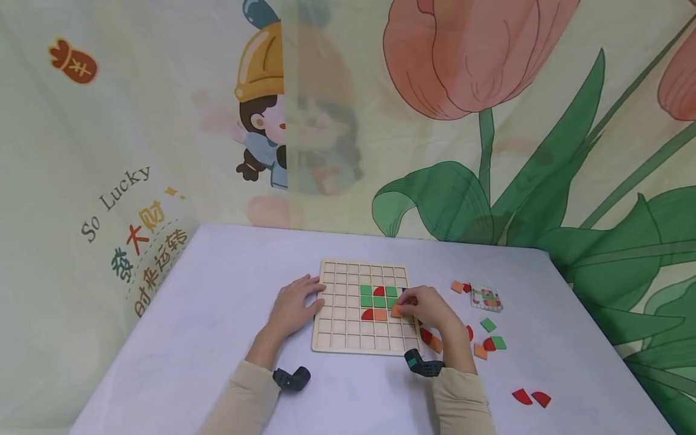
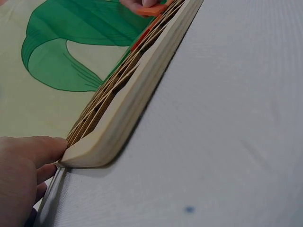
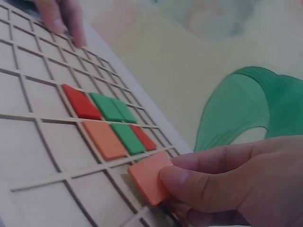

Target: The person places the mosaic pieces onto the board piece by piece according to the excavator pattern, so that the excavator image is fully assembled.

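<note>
A wooden grid board (image 1: pixel 338 326) lies on the table with green, red and orange pieces in some of its cells. My left hand (image 1: pixel 294 307) rests at the board's left edge, fingertips touching the rim. Between thumb and fingers, my right hand (image 1: pixel 429 309) pinches an orange square tile (image 3: pixel 150 178), tilted over a cell on the board's right side. Beside that cell lies another orange square tile (image 1: pixel 380 315), with a red quarter-circle piece (image 1: pixel 367 314) to its left. Green square tiles (image 1: pixel 367 300) fill several cells in the rows behind.
Right of the board, a patterned card (image 1: pixel 486 297) lies near loose pieces, among them a green tile (image 1: pixel 487 325) and an orange tile (image 1: pixel 480 351). Two red quarter-circles (image 1: pixel 522 397) lie nearer the front. A printed cloth (image 1: pixel 337 121) hangs behind the table.
</note>
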`<state>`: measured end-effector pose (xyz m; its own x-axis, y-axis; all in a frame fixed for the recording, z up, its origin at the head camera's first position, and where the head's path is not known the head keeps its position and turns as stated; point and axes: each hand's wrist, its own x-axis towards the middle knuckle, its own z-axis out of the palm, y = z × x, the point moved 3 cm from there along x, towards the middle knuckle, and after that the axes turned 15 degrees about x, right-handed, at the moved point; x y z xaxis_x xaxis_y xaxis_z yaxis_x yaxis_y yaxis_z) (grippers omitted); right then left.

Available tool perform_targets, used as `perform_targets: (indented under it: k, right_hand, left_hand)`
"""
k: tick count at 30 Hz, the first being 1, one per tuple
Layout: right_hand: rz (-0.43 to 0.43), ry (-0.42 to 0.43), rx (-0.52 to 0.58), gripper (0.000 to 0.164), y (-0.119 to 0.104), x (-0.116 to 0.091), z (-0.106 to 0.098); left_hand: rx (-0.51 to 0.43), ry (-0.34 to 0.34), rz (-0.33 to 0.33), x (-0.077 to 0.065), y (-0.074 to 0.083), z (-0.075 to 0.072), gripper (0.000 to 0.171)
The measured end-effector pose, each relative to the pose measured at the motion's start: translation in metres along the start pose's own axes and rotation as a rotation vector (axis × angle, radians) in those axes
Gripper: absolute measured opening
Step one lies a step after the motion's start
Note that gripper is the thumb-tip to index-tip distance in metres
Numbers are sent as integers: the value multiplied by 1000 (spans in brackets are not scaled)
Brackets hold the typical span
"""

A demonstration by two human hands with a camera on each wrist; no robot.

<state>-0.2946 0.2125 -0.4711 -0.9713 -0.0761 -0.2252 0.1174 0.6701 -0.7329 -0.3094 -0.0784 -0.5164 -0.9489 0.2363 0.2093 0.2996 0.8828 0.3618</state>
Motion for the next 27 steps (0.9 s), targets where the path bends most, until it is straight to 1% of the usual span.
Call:
perform_targets:
  k: [4,9,14,17,20,22,25,27]
  right_hand:
    - [-33,6,-59,3,-7,0,8]
    - [-37,24,-163,4,-13,0,11]
    - [-60,86,-276,12,-17,0,13]
    - [-66,119,-307,15,-18,1,14]
    - [-67,120,-293,17,-16,2,15]
    - [-72,110,-252,17,-13,3,14]
    - [-74,86,-131,12,-5,4,8]
    - [-37,80,-45,8,3,2,-1]
  left_hand:
    - [-7,-3,4,-1,0,-1,36]
    - [-2,-1,3,-1,0,-1,36]
    - [-3,6,9,0,1,-1,35]
    - [-4,9,9,0,2,-1,35]
    - [1,3,2,0,2,0,35]
    - [4,-3,-2,0,2,1,35]
    - [9,-4,-7,0,1,1,35]
    - [12,-7,-8,0,1,1,36]
